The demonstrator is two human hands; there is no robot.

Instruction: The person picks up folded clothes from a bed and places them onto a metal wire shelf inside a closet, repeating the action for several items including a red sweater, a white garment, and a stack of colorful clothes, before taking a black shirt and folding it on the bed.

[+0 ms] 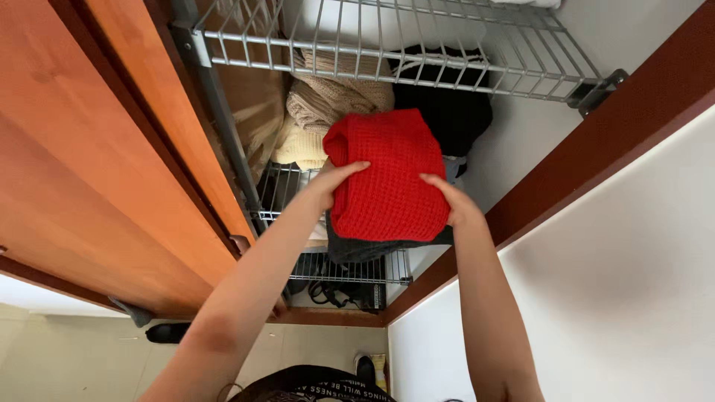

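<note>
Overhead, both hands grip a folded red knit from its two sides inside a wardrobe. The left hand presses the knit's left edge, fingers stretched along its top and thumb hidden underneath; the right hand clasps the right edge, fingers curled over the fabric. The knit sits on top of a dark folded garment, and both rest over a wire shelf. Just behind the knit lies a beige sweater with a cream piece beside it, and a black garment is to the right of those, near the white back wall. A second wire shelf hangs above them. An orange wooden door stands to the left, and a white panel to the right.
</note>
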